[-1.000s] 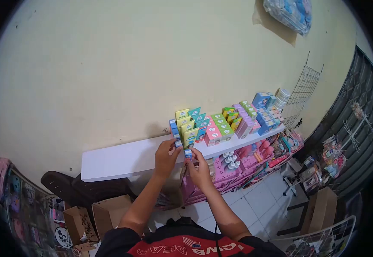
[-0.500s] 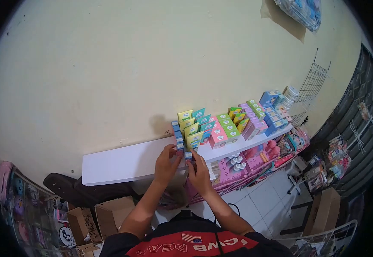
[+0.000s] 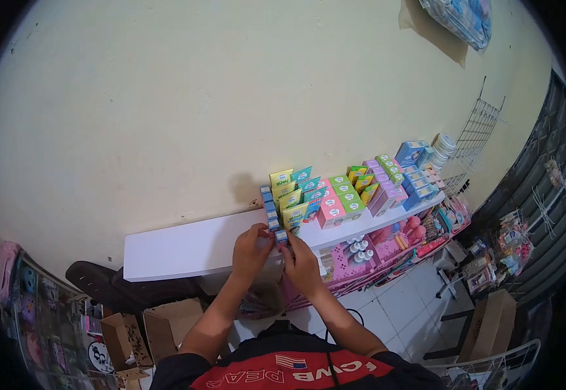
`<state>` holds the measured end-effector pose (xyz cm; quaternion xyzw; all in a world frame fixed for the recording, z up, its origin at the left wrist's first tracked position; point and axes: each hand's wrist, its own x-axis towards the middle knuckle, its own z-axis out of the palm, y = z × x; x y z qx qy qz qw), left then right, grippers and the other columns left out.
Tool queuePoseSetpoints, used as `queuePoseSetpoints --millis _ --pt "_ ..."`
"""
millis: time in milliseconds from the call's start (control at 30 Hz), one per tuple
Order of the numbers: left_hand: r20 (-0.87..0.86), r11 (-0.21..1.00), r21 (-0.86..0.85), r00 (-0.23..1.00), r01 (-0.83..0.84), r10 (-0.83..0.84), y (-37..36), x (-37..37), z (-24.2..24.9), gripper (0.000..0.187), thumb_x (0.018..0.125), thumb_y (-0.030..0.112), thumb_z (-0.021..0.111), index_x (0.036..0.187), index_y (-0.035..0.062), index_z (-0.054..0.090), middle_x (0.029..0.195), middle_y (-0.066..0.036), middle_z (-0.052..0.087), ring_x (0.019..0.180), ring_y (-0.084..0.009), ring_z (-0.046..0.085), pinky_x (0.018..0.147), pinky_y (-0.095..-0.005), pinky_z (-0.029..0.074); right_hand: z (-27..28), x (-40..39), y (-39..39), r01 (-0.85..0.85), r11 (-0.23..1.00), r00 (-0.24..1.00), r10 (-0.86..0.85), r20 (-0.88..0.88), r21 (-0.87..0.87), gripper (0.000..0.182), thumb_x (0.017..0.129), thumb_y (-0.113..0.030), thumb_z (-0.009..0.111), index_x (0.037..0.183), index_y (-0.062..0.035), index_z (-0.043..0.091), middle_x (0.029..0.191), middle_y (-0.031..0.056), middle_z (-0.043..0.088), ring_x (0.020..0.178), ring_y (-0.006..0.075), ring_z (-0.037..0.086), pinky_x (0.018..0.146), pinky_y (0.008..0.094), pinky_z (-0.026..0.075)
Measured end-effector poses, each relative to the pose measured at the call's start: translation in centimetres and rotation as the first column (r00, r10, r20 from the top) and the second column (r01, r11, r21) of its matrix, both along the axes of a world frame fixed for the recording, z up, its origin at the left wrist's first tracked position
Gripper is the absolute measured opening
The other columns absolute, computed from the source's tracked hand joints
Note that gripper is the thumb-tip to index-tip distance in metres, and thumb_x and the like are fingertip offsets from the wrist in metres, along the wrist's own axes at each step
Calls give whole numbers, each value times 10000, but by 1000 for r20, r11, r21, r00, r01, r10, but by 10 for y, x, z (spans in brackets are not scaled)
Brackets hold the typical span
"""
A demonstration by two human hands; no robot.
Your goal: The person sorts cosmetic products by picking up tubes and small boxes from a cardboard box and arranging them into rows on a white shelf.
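At the front edge of the white shelf (image 3: 185,246), my right hand (image 3: 301,265) grips a small blue box (image 3: 281,236) between its fingers. My left hand (image 3: 250,255) is on the left side of that box, its fingers bent and close to the row; whether it holds anything is hidden. The held box sits at the front end of a row of small blue boxes (image 3: 268,206) running back toward the wall. Right beside this row stand yellow tubes (image 3: 294,217), with teal tubes (image 3: 311,195) next to them.
Pink boxes (image 3: 331,212), green boxes (image 3: 351,202), purple boxes (image 3: 381,199) and blue boxes (image 3: 419,195) line the shelf further right. Beneath it is a pink rack (image 3: 344,263) with bottles. Open cardboard boxes (image 3: 125,341) and a dark chair (image 3: 111,286) are at lower left.
The small blue box in my right hand has moved slightly left, into line with the row of blue boxes. My right hand has shifted a little with it.
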<state>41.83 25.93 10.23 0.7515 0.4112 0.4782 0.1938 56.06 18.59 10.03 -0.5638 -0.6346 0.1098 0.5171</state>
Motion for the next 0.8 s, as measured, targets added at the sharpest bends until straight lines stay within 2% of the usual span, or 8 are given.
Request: queuePoseSetpoints --millis 133,200,300,400,500,567,700,800 --pt "-10 1000 24 1000 8 -8 2 -1 -2 356 797 114 773 1103 63 596 883 -104 707 855 -311 687 749 -420 512 4 -2 2 20 1000 999 -21 37 15 379 946 -68 576 1313 23 549 1162 254 634 1081 421 614 904 454 499" --pt "-2 999 32 1000 17 -17 2 -2 -2 355 800 110 767 1108 63 596 888 -105 707 856 -313 686 747 -419 513 2 -2 3 44 998 996 -48 76 48 385 946 -56 590 1319 30 547 1058 216 666 945 362 674 783 395 534" --pt "-19 999 48 1000 24 -23 0 -4 0 352 810 107 755 1121 63 597 892 -111 707 857 -323 684 749 -423 514 3 -4 2 59 998 995 -61 83 35 381 939 -51 600 1309 27 552 1056 222 668 940 379 672 775 403 536" --pt "35 996 -6 995 90 -90 2 -7 -1 354 818 106 745 1136 67 594 897 -114 708 863 -326 683 754 -425 514 14 -8 -2 57 998 998 -57 32 -26 378 932 -51 600 1303 12 563 1114 234 662 1023 418 641 844 433 521" --pt "23 994 -32 994 109 -108 2 -9 5 356 820 90 738 1142 74 587 899 -113 709 871 -326 683 761 -425 516 13 -13 0 90 996 994 -90 55 12 379 924 -39 611 1298 4 569 1077 228 672 987 415 654 821 429 528" --pt "35 984 -120 991 130 -127 4 -11 6 367 820 76 731 1152 77 576 902 -110 712 880 -322 685 764 -417 518 11 -14 2 98 995 994 -99 50 7 374 924 -40 613 1293 4 572 1077 228 672 985 412 654 822 433 527" --pt "81 974 -150 984 171 -160 6 -13 -2 373 818 65 725 1156 79 567 904 -112 712 885 -326 686 771 -417 519 9 -17 4 127 990 987 -132 89 60 359 917 -34 622 1265 40 580 1099 239 665 980 409 661 820 420 530" --pt "102 967 -150 976 206 -192 5 -15 1 378 815 62 719 1158 80 560 909 -115 708 893 -328 685 777 -416 519 12 -20 4 146 989 983 -147 110 19 343 921 -45 620 1252 41 590 1111 239 665 994 414 654 846 430 520"
